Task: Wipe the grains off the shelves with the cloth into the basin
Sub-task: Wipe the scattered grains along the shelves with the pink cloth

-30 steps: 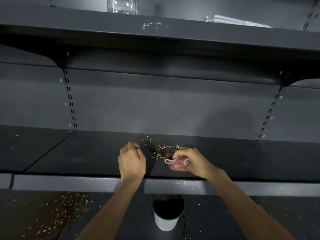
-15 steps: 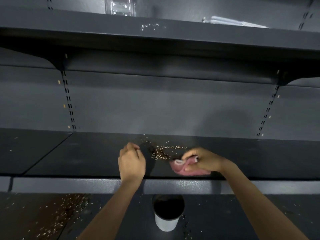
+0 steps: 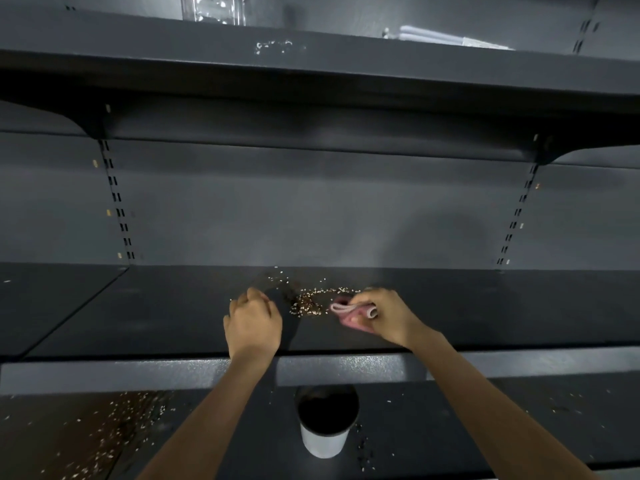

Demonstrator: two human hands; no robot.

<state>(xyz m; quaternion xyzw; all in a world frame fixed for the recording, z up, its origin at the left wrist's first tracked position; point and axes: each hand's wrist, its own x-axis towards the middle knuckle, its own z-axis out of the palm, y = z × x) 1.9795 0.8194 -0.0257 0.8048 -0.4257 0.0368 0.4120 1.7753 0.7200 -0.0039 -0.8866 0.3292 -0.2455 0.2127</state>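
Dark grey metal shelving fills the whole view, and the action is on the middle shelf, about chest height. A small pile of grains sits near the centre of it, with a thin scatter trailing toward the back wall. The right hand has its fingers closed around a folded pink cloth, which sits just right of the pile with its leading edge about touching the grains. The left hand is curled into a loose fist just left of the pile, knuckles up; it doesn't obviously hold anything, though the palm is hidden.

So this looks like the gathering step: herding the grains into one heap between the hands. The basin, a white cup-like container with a dark inside, stands on the lower shelf, almost straight below the pile. Next move probably means sweeping the heap forward over the shelf lip so it drops in. More spilled grain waits down there on the left.
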